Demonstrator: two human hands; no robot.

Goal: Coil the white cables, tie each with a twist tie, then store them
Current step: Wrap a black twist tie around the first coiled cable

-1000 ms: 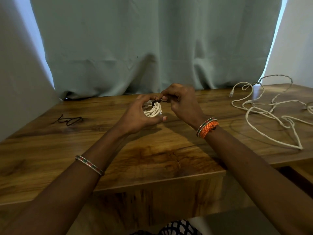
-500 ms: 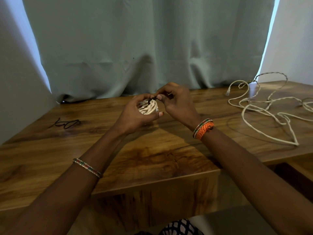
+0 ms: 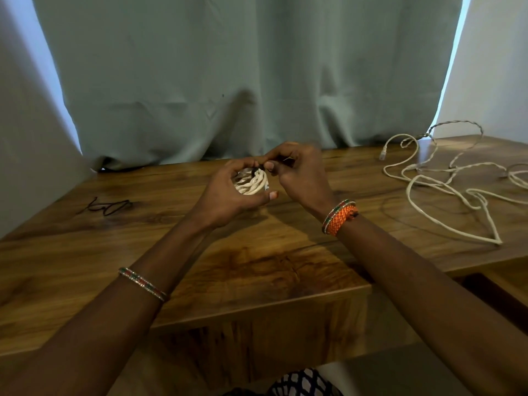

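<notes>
Little has been changed since the earlier frames: the coiled white cable (image 3: 251, 182) is still cupped above the wooden table (image 3: 257, 267) by the left hand (image 3: 228, 195), whose fingers and thumb are curled round it. A black twist tie (image 3: 255, 173) at the coil's top is pinched by the right hand (image 3: 300, 175), fingertips pressed together. Loose white cables (image 3: 445, 184) are spread at the far right, spare ties (image 3: 110, 207) at the left.
</notes>
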